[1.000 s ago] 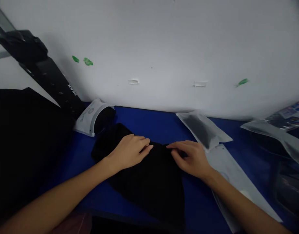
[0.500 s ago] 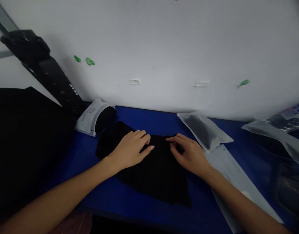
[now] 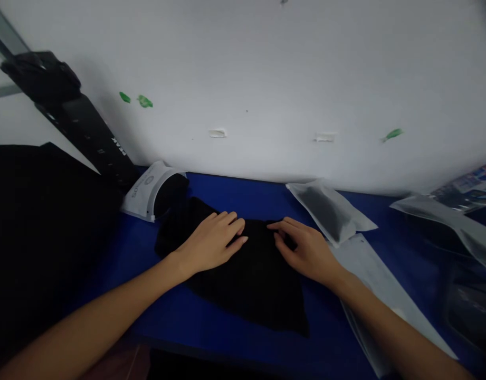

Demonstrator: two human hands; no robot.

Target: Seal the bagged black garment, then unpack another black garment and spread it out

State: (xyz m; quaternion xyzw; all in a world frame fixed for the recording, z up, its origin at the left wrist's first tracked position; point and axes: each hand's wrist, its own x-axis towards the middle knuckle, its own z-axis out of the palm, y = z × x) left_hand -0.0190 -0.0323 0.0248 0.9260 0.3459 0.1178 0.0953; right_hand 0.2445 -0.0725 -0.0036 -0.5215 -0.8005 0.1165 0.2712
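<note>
A black piece of cloth (image 3: 254,287) lies flat on the blue table (image 3: 163,316), close to the white wall. My left hand (image 3: 211,243) rests palm down on the cloth's left part, fingers together and pointing right. My right hand (image 3: 306,248) lies on the cloth's upper right part, fingers bent and pinching its top edge. The fingertips of the two hands are a short gap apart.
An empty frosted plastic bag (image 3: 385,295) lies under my right forearm. A bag with a dark item (image 3: 330,211) sits behind it. A white labelled bag holding black cloth (image 3: 153,192) lies at the left by a black leaning bar (image 3: 88,137). More packets (image 3: 456,221) crowd the right.
The cloth's near edge has drawn back from the table's front edge, so the cloth lies shorter. Both hands shifted slightly toward the wall and keep their places on it.
</note>
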